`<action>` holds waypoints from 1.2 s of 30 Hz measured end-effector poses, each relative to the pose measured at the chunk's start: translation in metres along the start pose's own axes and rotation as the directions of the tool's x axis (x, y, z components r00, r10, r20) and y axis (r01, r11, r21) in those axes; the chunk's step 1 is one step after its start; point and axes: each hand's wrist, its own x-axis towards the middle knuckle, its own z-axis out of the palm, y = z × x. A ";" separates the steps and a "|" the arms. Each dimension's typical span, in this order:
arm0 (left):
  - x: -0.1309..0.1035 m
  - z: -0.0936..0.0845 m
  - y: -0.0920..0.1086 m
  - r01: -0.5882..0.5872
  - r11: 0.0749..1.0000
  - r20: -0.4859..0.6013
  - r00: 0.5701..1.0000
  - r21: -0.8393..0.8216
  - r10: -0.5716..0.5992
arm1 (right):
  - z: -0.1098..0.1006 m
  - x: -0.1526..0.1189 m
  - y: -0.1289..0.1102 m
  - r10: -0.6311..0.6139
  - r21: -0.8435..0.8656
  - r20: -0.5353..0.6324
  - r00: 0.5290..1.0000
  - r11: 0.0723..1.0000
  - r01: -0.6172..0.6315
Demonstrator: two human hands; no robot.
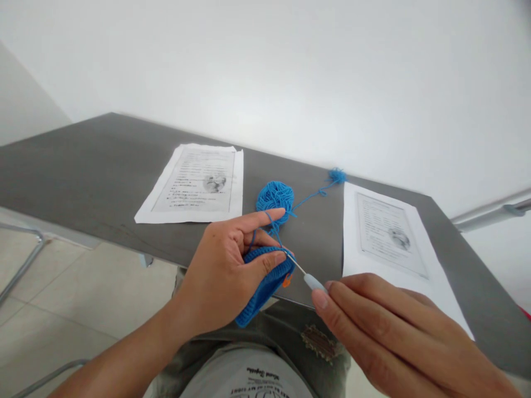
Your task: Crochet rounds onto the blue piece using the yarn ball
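Observation:
My left hand (232, 265) pinches the upper edge of a blue crocheted piece (265, 290) between thumb and fingers. Blue yarn loops round its raised index finger. In my right hand (373, 320) is a crochet hook (314, 282) with a pale grey handle, gripped between thumb and fingers. The hook's metal tip meets the edge of the piece beside my left thumb. An orange stitch marker (287, 280) hangs at the right side of the piece. Just beyond my left hand lies a ball of blue yarn (274, 198) on the table.
Printed sheets lie on the grey table (103, 177), one left sheet (194, 185) and one right sheet (388, 232). A small blue yarn tangle (337, 176) sits near the wall, joined by a strand. Metal chair tubing (25, 265) stands at the left.

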 end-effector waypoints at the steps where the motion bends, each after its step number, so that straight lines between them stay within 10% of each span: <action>1: 0.000 0.000 0.000 -0.024 0.997 -0.001 1.000 0.074 0.024 | -0.003 0.005 0.000 -0.099 -0.039 0.092 0.991 0.994 0.103; 8: -0.001 -0.008 0.002 -0.039 0.984 0.120 0.993 0.176 0.017 | -0.017 0.024 0.013 -0.045 0.122 0.193 0.980 0.992 0.022; 15: 0.000 -0.013 0.002 -0.014 0.999 0.142 0.990 0.037 0.008 | -0.005 0.003 0.012 0.278 0.434 -0.023 0.960 0.868 -0.241; 17: 0.000 -0.008 0.001 -0.055 0.997 0.104 0.993 0.055 0.049 | 0.009 0.002 0.009 0.469 0.612 -0.020 0.883 0.704 -0.360; 21: -0.002 0.010 -0.004 -0.149 0.986 -0.024 0.988 0.077 0.152 | 0.048 0.007 0.005 0.811 0.945 0.162 0.562 0.037 -0.326; 23: -0.002 0.019 -0.006 -0.149 0.987 -0.079 0.985 0.053 0.153 | 0.066 0.010 0.002 0.828 0.956 0.170 0.534 -0.007 -0.294; 25: -0.002 0.026 -0.006 -0.141 0.989 -0.156 0.977 0.032 0.145 | 0.078 0.010 -0.002 0.842 0.963 0.072 0.534 0.081 -0.257; 30: 0.001 0.031 -0.010 -0.131 0.990 -0.233 0.965 -0.049 0.116 | 0.093 -0.001 -0.013 0.552 0.493 -0.446 0.705 0.809 -0.321; 36: 0.005 0.026 -0.019 -0.006 0.874 -0.122 0.991 -0.485 -0.061 | 0.098 -0.010 -0.016 0.192 0.045 -0.449 0.872 0.980 -0.193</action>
